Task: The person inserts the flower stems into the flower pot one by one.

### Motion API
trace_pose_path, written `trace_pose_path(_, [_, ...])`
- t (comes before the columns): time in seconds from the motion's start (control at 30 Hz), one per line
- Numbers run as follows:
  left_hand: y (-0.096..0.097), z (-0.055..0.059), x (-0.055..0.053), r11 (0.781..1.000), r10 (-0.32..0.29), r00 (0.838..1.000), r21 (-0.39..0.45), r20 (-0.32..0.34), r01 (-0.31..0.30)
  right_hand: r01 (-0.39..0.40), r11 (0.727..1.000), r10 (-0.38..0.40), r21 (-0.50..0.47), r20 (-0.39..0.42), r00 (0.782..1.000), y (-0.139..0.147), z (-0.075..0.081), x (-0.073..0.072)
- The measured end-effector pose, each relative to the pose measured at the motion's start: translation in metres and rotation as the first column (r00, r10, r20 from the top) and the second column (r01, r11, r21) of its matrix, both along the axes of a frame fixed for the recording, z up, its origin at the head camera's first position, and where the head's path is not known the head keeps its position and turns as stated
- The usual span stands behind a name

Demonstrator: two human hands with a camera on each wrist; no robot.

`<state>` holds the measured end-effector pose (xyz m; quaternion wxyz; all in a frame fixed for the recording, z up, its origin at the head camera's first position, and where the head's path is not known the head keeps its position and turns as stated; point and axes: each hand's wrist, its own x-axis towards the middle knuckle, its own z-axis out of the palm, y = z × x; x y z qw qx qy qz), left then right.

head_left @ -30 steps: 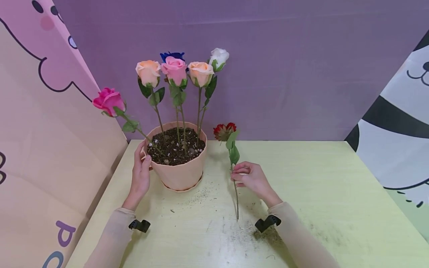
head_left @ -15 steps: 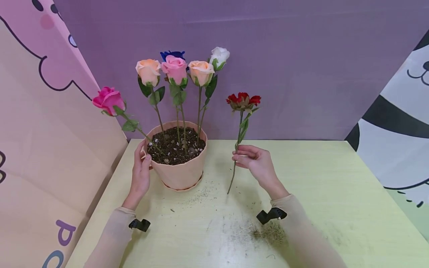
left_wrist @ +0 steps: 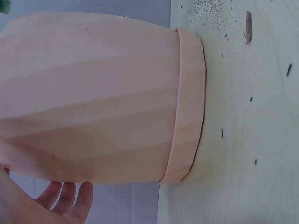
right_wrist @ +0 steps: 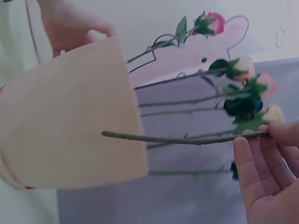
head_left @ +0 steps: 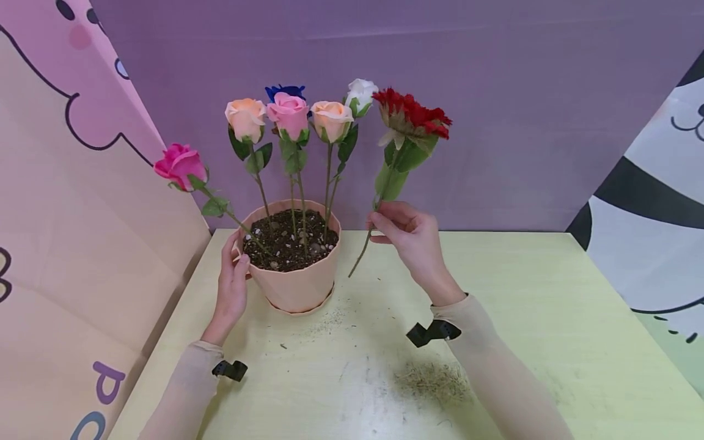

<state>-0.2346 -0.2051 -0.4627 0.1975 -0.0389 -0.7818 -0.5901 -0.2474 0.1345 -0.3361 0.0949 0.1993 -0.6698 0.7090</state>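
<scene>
In the head view, my right hand [head_left: 415, 241] pinches the stem of a red artificial flower [head_left: 415, 116]. The bloom stands high and the bare stem end [right_wrist: 154, 139] slants down toward the left, apart from the pot. My left hand [head_left: 232, 293] holds the left side of a peach flowerpot [head_left: 291, 290]. Its fingertips [left_wrist: 84, 198] bend against the pot wall in the left wrist view. Dark soil [head_left: 283, 253] fills the pot, with several artificial roses in it, among them a pink rose [head_left: 288, 114], a white rose [head_left: 360, 95] and a leaning magenta rose [head_left: 180, 165].
A pale table [head_left: 522, 293] carries the pot on its saucer [head_left: 302, 310]. Loose dry fibres [head_left: 431, 382] and soil crumbs lie scattered in front. Behind rises a purple backdrop [head_left: 495, 122], with a cartoon-printed sheet [head_left: 66, 214] on the left.
My right hand has lifted the red flower from low above the table, brought its bloom upright and moved it nearer the white rose. My left hand stays at the pot.
</scene>
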Motion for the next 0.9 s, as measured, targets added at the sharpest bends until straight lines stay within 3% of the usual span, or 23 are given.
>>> trace_pose_path(0.17, [0.000, 0.001, -0.001, 1.000, -0.003, 1.000, 0.005, 0.000, 0.003, -0.029, 1.000, 0.028, -0.005, -0.111, 0.993, -0.018, 0.021, 0.000])
trace_pose_path(0.5, [-0.001, -0.001, 0.000, 1.000, -0.005, 1.000, 0.010, 0.002, 0.005, -0.097, 0.993, 0.108, 0.061, -0.218, 0.970, -0.064, 0.048, -0.002])
trace_pose_path(0.7, [-0.002, 0.000, -0.001, 1.000, -0.015, 1.000, 0.015, 0.000, 0.015, -0.126, 0.979, 0.164, 0.162, -0.244, 0.956, -0.095, 0.047, -0.002])
trace_pose_path(0.9, [-0.001, 0.001, -0.001, 1.000, -0.009, 1.000, 0.000, 0.000, 0.009, -0.101, 0.956, 0.178, 0.275, -0.271, 0.946, -0.116, 0.028, -0.005])
